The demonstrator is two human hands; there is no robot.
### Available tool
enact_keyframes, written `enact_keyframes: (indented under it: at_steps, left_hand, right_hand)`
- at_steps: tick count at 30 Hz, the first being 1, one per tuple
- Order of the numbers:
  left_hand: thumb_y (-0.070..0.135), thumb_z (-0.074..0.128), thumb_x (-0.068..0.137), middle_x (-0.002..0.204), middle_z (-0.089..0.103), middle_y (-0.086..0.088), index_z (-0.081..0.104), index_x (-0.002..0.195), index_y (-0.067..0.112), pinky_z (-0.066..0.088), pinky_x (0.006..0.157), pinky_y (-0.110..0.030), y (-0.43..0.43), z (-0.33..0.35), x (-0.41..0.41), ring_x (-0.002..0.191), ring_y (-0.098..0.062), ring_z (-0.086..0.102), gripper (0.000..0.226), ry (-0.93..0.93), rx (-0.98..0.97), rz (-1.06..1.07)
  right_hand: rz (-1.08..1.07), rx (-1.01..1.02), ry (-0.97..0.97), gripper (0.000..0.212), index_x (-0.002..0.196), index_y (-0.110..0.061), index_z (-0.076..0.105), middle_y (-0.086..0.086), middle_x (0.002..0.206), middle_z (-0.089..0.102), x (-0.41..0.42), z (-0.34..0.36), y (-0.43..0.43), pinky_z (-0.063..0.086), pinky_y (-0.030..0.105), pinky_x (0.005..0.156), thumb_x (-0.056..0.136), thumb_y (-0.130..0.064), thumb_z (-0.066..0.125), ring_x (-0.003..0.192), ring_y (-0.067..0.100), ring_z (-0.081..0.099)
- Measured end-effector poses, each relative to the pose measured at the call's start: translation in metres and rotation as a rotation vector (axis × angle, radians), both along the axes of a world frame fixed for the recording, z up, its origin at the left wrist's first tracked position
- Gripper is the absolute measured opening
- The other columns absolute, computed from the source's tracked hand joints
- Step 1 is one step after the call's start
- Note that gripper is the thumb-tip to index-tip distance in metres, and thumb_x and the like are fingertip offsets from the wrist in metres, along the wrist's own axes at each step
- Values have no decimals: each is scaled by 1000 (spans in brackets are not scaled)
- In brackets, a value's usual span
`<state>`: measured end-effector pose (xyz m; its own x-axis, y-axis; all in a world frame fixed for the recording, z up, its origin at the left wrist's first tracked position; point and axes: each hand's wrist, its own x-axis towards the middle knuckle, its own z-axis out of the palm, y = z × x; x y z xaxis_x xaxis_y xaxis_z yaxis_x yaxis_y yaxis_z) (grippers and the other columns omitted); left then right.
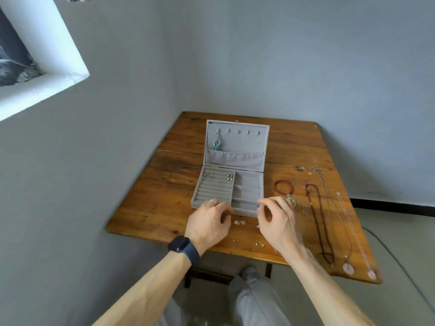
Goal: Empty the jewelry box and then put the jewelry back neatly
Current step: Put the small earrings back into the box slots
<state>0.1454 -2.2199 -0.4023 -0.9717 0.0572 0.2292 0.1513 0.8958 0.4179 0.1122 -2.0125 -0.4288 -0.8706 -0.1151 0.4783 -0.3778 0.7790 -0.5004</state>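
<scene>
Putting things back in the box (249,182), likely, left hand (207,222) and right hand (277,222) curled, grip unclear, next needing a soft pinch on earrings (239,222) on the surface (164,196).

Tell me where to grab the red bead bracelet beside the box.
Pinch one arc of the red bead bracelet from above, with one fingertip inside the loop. It lies flat on the table as an open ring, with the charm at its near end. The right hand is closest.
</scene>
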Motion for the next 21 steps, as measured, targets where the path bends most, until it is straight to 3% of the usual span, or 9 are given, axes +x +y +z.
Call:
enact_keyframes:
  at_steps: [4,10,21]
  left_hand:
    - [42,56,94,113,64,7,64,121,34,56,75,-31,12,-11,5,105,-14,58,29,-16,-36,-18]
    - [40,55,97,117,64,5,67,120,33,55,83,-33,20,-16,-1,111,-16,56,26,-38,-63,-36]
    - [41,55,98,105,65,8,66,114,35,55,76,-31,0,-10,-3,99,-12,59,20,-93,-12,-4]
  right_hand:
    - [29,41,-38,15,98,-21,74,-7,93,64,26,-8,-15,50,30,72,83,-18,74,88,15,53]
    - [-15,128,-130,18,103,-25,76,-8,100,68,31,-10,-24,50,37,75,85,-28,73,91,17,54]
    - [-36,180,-173,16,102,-31,74,-13,103,69,27,-12,-31,46,34,77,92,-39,66,96,15,50]
